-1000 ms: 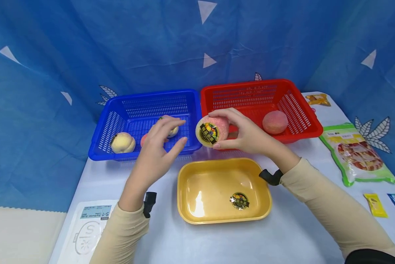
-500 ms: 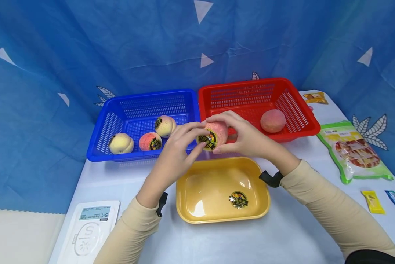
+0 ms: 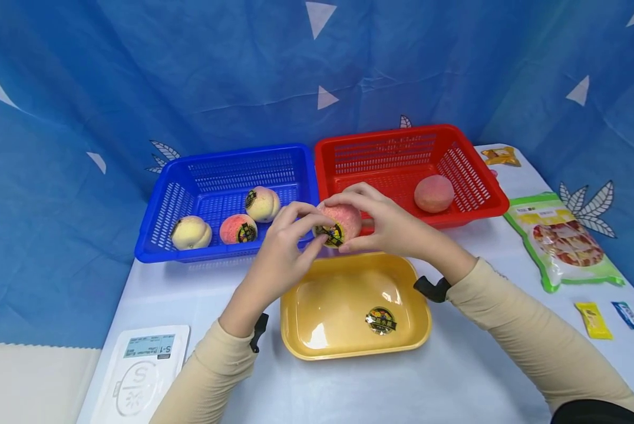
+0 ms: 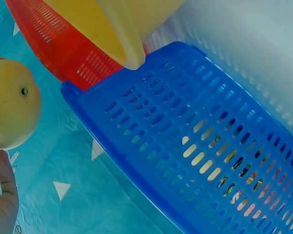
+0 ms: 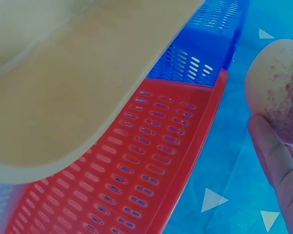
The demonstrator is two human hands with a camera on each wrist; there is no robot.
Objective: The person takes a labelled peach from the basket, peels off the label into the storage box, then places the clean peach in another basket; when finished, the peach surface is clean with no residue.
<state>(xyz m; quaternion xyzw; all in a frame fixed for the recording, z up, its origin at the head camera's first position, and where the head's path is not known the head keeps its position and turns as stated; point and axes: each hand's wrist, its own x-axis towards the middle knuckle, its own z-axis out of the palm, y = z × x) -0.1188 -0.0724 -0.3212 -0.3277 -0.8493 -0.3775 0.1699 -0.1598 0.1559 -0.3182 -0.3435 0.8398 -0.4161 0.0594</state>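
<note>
The right hand (image 3: 396, 227) gripped a round pink peach (image 3: 343, 219) above the yellow plastic tray (image 3: 296, 330) while the left hand (image 3: 282, 256) pinched its black round sticker (image 3: 332, 234).

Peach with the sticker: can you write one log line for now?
right hand: holds peach | left hand: pinches its sticker | place: over yellow tray

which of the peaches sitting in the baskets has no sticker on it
The lone peach in the red basket shows none; the blue basket's three each carry a dark sticker.
</note>
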